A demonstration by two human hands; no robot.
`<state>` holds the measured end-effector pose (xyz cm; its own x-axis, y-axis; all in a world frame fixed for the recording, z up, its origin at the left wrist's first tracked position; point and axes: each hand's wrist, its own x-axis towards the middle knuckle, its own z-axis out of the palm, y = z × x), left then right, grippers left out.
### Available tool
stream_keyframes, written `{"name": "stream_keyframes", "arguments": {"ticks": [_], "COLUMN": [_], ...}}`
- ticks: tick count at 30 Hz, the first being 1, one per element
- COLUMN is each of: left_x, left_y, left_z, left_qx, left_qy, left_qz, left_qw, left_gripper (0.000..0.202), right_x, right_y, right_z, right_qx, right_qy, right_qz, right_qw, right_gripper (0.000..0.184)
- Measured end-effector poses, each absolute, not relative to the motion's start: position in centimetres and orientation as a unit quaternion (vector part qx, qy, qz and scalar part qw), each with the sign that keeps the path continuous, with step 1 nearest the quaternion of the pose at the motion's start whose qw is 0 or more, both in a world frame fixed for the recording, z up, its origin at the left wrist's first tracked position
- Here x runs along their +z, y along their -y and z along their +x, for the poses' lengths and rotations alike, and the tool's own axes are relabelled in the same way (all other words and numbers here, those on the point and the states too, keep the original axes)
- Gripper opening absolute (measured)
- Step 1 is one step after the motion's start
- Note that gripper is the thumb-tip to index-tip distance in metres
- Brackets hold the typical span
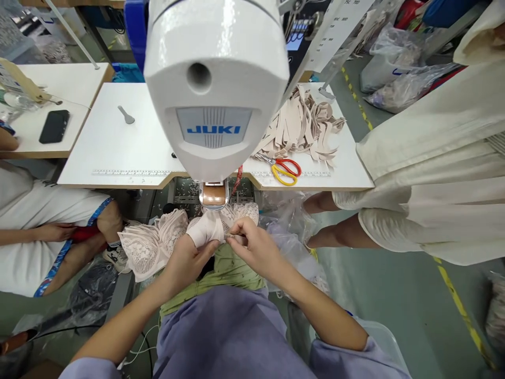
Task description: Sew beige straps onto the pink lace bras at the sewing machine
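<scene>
A pale pink lace bra (208,228) lies over my lap, just under the front of the white sewing machine (216,84). My left hand (191,259) is closed on the near edge of its smooth cup, thumb on top. At the bra's near right edge, my right hand (256,247) pinches with thumb and forefinger; the exact bit between the fingertips is too small to make out. Beside my left hand hangs a stack of similar lace bras (152,245). Green cloth (232,267) covers my lap beneath the hands.
On the white table (118,142) lie red-and-yellow scissors (284,169), a heap of beige fabric strips (302,126) and a small grey tool (126,115). A person in white (434,158) stands at right; another person (59,226) sits at left. Plastic bags (292,242) hang below the table.
</scene>
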<state>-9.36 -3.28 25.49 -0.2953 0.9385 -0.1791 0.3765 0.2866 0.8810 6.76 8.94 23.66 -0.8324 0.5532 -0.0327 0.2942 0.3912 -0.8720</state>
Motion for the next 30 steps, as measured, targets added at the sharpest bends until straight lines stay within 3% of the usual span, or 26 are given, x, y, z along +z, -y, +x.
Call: {"name": "stream_keyframes", "arguments": {"ticks": [7, 10, 14, 21, 25, 30], "left_x": [25.5, 25.6, 25.8, 25.6, 25.1, 24.6], "left_y": [2.8, 2.4, 2.0, 1.8, 1.6, 1.3], "left_z": [-9.2, -9.4, -9.8, -10.2, -10.3, -10.1], "left_qx": [0.370, 0.382, 0.385, 0.400, 0.437, 0.479], "left_qy": [-0.717, -0.704, -0.698, -0.670, -0.666, -0.666], "left_qz": [0.476, 0.468, 0.448, 0.396, 0.361, 0.330], "left_qw": [0.351, 0.373, 0.405, 0.485, 0.485, 0.467], "left_gripper": [0.025, 0.027, 0.030, 0.035, 0.033, 0.033], "right_x": [23.9, 24.3, 24.5, 23.8, 23.0, 22.9], "right_y": [-9.0, -9.9, -11.5, -11.5, -10.9, -10.5], "right_z": [6.5, 6.5, 6.3, 6.1, 5.9, 5.4], "right_qx": [0.441, 0.487, 0.526, 0.688, 0.742, 0.709], "right_qy": [0.854, 0.830, 0.820, 0.677, 0.606, 0.627], "right_qz": [-0.241, -0.251, -0.216, -0.260, -0.284, -0.315], "right_qw": [0.133, 0.105, 0.066, 0.016, 0.039, 0.068], "right_gripper": [0.011, 0.016, 0.009, 0.022, 0.028, 0.028]}}
